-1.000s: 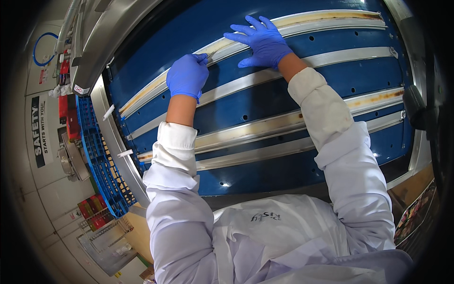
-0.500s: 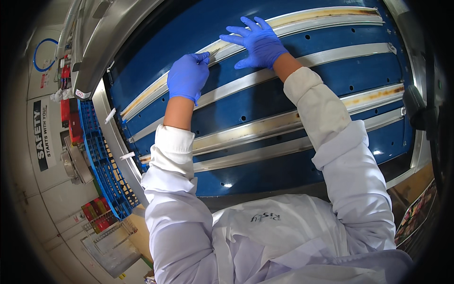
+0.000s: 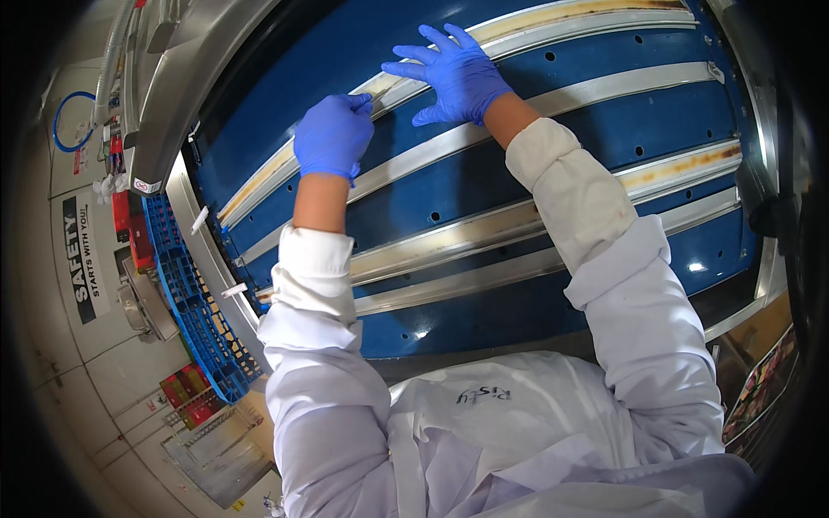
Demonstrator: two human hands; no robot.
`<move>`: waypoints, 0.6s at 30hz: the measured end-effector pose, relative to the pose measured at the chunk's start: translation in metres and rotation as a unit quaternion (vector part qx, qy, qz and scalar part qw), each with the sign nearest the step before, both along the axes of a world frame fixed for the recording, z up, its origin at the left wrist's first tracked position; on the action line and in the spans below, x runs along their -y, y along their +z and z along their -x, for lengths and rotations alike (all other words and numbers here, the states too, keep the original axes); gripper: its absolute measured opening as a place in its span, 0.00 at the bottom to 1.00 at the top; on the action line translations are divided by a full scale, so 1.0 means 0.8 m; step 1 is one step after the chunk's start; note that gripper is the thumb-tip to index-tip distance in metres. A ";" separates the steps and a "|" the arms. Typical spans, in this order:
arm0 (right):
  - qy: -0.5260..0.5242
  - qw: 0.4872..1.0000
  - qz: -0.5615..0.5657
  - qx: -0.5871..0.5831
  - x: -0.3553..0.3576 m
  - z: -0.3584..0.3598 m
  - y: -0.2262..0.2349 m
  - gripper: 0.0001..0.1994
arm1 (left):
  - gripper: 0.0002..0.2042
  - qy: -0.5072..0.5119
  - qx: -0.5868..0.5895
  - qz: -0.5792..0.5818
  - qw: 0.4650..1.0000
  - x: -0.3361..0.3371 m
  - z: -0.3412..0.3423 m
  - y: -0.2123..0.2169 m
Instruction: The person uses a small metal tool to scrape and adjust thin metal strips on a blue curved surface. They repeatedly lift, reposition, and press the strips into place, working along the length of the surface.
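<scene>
Before me lies a large blue panel (image 3: 501, 177) crossed by long pale metal strips. The farthest strip (image 3: 587, 22) carries a yellowed, brown-stained band along its length. My left hand (image 3: 335, 138), in a blue glove, is closed at this strip, thumb and finger pinched together. What the pinch holds, if anything, is too small to make out. Just right of it, my right hand (image 3: 458, 79), gloved alike, spreads its fingers over the same strip and holds nothing. Nearer to me are a plain strip (image 3: 622, 84) and another stained strip (image 3: 449, 240).
A metal frame (image 3: 203, 229) with small white pegs edges the panel on the left. Beyond it stand a blue plastic crate (image 3: 177, 276) and red containers (image 3: 186, 393). A curved metal arm (image 3: 177, 95) rises at upper left. A dark fitting (image 3: 760, 186) sits at right.
The view has shifted slightly, and both hands appear a little farther left. The left stays pinched at the far strip; the right stays spread.
</scene>
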State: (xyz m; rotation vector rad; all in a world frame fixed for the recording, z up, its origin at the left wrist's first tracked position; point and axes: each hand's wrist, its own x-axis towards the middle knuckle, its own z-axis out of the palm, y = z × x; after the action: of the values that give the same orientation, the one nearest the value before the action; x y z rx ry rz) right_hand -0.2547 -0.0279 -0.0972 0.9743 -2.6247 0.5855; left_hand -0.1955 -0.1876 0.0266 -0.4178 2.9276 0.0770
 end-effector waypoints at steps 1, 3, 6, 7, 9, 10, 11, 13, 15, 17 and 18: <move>-0.004 1.000 -0.004 0.000 0.000 -0.001 0.000 0.41 | 0.12 0.015 0.010 0.003 1.000 -0.004 0.002 -0.001; -0.010 1.000 -0.011 -0.004 -0.002 0.000 -0.001 0.41 | 0.12 0.022 0.034 -0.029 0.999 0.003 0.006 -0.001; -0.006 1.000 -0.003 -0.004 -0.005 0.001 0.001 0.41 | 0.14 0.003 0.020 -0.065 0.998 0.033 0.005 -0.011; -0.003 1.000 -0.005 -0.004 -0.005 0.000 0.002 0.41 | 0.14 -0.008 0.008 -0.075 0.997 0.049 0.002 -0.016; -0.001 1.000 -0.012 -0.003 -0.005 -0.001 0.003 0.41 | 0.15 0.006 0.005 -0.112 0.994 0.082 -0.004 -0.022; 0.000 1.000 -0.011 -0.001 -0.006 -0.001 0.002 0.41 | 0.16 0.013 0.005 -0.130 0.991 0.102 -0.008 -0.026; 0.005 1.000 -0.007 0.001 -0.003 -0.001 0.002 0.40 | 0.16 -0.011 -0.025 -0.141 0.990 0.131 -0.016 -0.036; 0.003 1.000 -0.007 0.001 -0.003 0.001 0.001 0.41 | 0.16 0.010 -0.023 -0.163 0.986 0.166 -0.026 -0.040; 0.007 1.000 -0.009 -0.002 -0.002 -0.001 0.001 0.43 | 0.15 0.047 -0.013 -0.170 0.984 0.199 -0.038 -0.039; 0.010 1.000 -0.005 0.009 -0.002 0.000 0.002 0.43 | 0.15 0.096 0.001 -0.164 0.982 0.214 -0.046 -0.032; 0.011 1.000 -0.004 0.014 -0.004 0.001 0.003 0.43 | 0.14 0.078 -0.005 -0.100 0.992 0.210 -0.049 -0.027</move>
State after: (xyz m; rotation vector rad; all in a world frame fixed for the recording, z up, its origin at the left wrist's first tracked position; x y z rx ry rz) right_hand -0.2553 -0.0250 -0.0949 1.0056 -2.6454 0.5977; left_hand -0.1565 -0.3553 0.0049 -0.6143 2.8541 0.3910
